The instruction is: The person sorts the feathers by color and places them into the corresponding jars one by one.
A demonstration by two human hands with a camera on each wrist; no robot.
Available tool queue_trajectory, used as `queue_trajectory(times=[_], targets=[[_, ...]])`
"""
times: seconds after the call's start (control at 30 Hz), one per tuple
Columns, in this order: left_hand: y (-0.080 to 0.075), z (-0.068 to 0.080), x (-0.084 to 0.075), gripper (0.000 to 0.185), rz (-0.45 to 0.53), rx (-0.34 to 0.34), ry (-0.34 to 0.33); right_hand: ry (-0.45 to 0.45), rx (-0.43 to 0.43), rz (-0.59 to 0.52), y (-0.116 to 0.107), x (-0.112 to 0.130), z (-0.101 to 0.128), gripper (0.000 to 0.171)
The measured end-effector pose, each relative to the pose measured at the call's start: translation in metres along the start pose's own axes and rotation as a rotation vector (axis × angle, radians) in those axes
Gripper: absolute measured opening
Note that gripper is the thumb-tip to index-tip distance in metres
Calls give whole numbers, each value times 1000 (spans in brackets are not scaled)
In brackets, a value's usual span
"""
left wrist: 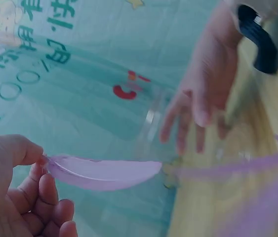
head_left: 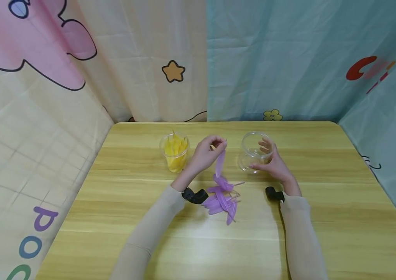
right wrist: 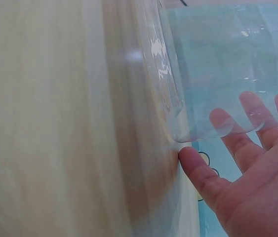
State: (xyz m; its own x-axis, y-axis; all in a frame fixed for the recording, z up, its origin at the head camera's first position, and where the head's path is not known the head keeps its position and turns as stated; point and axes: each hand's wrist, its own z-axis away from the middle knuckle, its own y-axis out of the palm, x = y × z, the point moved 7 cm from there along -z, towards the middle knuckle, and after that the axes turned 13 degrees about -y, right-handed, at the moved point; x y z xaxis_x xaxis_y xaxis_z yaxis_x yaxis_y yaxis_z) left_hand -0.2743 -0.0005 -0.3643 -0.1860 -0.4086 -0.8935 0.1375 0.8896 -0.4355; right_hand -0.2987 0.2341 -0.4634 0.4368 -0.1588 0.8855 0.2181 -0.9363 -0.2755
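My left hand pinches the quill end of a purple feather, which hangs down over the table. The left wrist view shows the same pinch by the left hand on the feather. More purple feathers lie in a pile between my forearms. My right hand holds an empty clear plastic cup, thumb on the near side, fingers on the far side. In the right wrist view the fingers of the right hand show through the cup. The left wrist view also catches the right hand.
A clear cup of yellow feathers stands left of my left hand on the wooden table. Patterned curtains close in the table at the back and on both sides. Black wrist mounts sit on both sleeves.
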Motion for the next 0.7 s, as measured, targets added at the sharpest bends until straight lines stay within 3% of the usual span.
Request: queue_trajectory(times=[0.13,0.27,0.53,0.7], targets=[[6,-11,-28,17,46,43,38,-2,1,-3,1,1,0,103],[18,-27,-46,18,105,37,78,-3,5,-14,0,4,-1,103],[41,-56,-49,15,367,-157,189,14,8,-44,2,9,2,102],[50,-61,-48,12,337,-208,230,6,13,-50,4,22,1,101]])
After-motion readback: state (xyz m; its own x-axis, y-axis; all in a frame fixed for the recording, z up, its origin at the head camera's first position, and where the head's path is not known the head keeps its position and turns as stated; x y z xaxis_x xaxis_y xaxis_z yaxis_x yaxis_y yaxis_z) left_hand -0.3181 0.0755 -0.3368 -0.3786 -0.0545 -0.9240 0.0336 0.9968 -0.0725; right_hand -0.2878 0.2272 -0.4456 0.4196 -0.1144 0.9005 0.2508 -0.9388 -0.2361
